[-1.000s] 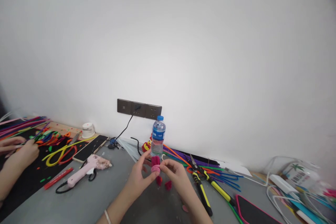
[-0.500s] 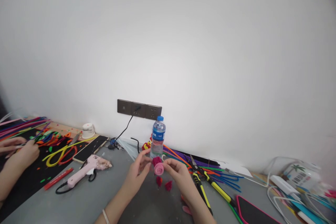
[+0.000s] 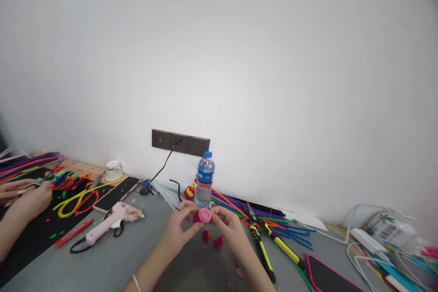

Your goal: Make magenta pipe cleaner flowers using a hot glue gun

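A pink coiled rosette is pinched between my two hands, with a dark magenta fuzzy piece against its left side. My left hand has its thumb and fingertips closed on them from the left. From the right, the thumb and index finger of my right hand press on the rosette's edge. Below on the grey table lie a red-orange fuzzy piece and a magenta one. A water bottle with a blue cap stands just behind my hands.
Left lie a pink glue gun, a red marker, a phone and scissors. Another person's hands work at far left. Yellow-black pliers, pipe cleaners and a pink-edged phone lie right.
The pink rosette has turned and risen slightly; the magenta piece now sits at its left instead of above it. My left fingers have closed in nearer to it.
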The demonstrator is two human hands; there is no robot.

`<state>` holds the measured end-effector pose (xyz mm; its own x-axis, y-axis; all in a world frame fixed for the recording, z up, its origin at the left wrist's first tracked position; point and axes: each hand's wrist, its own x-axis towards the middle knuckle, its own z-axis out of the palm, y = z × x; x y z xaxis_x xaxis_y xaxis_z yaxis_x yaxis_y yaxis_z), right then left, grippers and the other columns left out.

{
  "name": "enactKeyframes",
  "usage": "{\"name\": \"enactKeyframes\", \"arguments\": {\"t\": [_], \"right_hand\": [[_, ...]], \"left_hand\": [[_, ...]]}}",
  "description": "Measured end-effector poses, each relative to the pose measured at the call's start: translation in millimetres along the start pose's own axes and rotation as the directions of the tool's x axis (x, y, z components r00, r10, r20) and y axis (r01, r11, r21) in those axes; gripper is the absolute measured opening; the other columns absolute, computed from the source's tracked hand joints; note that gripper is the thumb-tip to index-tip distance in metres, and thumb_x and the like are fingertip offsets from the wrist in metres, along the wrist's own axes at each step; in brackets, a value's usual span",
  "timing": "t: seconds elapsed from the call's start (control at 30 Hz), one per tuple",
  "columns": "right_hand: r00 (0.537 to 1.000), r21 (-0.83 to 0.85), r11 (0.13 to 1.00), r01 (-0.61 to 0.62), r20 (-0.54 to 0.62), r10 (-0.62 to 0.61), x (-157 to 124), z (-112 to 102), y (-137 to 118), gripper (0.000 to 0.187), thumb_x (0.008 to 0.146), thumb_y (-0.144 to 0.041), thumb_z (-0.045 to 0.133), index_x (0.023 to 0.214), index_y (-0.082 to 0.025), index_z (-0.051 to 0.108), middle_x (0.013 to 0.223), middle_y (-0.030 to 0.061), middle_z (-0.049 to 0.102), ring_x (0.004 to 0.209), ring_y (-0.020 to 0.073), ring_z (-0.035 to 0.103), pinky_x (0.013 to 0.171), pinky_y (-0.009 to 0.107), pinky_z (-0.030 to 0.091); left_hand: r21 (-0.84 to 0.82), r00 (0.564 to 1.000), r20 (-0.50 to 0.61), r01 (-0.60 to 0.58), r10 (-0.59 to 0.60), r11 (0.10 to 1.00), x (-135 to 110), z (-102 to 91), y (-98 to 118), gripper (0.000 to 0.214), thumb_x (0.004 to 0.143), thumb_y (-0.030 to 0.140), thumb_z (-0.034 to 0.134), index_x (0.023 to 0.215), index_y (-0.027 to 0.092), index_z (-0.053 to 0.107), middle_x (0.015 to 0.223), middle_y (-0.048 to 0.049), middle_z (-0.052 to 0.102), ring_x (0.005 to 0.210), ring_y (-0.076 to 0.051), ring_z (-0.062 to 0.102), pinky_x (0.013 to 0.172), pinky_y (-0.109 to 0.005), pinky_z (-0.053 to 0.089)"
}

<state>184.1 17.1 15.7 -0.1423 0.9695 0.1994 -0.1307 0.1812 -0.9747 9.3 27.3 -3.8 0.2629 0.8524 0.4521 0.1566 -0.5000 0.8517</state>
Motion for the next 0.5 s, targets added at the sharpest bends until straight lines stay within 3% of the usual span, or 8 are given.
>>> {"name": "enactKeyframes", "arguments": {"t": [0.17,0.33,0.5], "right_hand": [[0.999,0.004,1.0,0.027,-0.028,-0.027,-1.2,5.3,1.6,0.037,0.075,-0.051,0.067,0.07,-0.017,0.056,0.064,0.0011,0.058,0.062,0.0164,0.055,0.061,0.026,0.043],[0.999,-0.051,0.998,0.032,-0.036,-0.034,-2.4,6.8,-1.2,0.04,0.074,-0.055,0.065,0.068,-0.018,0.051,0.06,-0.0026,0.051,0.056,0.0133,0.049,0.055,0.023,0.038],[1.0,-0.045,0.999,0.01,-0.021,-0.011,-2.7,7.4,-3.1,0.041,0.073,-0.056,0.065,0.068,-0.018,0.051,0.061,-0.0006,0.056,0.058,0.0153,0.054,0.057,0.025,0.041]], "left_hand": [[-0.191,0.992,0.038,0.128,-0.123,0.973,-1.1,3.3,5.5,0.017,0.079,0.028,0.064,0.092,0.018,0.065,0.091,-0.0064,0.067,0.089,-0.022,0.063,0.08,-0.03,0.051],[-0.174,0.983,0.014,0.183,-0.183,0.968,-0.9,3.6,5.3,0.018,0.072,0.026,0.07,0.087,0.017,0.067,0.087,-0.0061,0.07,0.085,-0.022,0.064,0.076,-0.029,0.052],[-0.157,0.975,-0.019,0.217,-0.223,0.963,-0.8,2.5,4.4,0.021,0.071,0.028,0.07,0.088,0.016,0.069,0.088,-0.0077,0.072,0.083,-0.024,0.065,0.07,-0.028,0.052]]}}
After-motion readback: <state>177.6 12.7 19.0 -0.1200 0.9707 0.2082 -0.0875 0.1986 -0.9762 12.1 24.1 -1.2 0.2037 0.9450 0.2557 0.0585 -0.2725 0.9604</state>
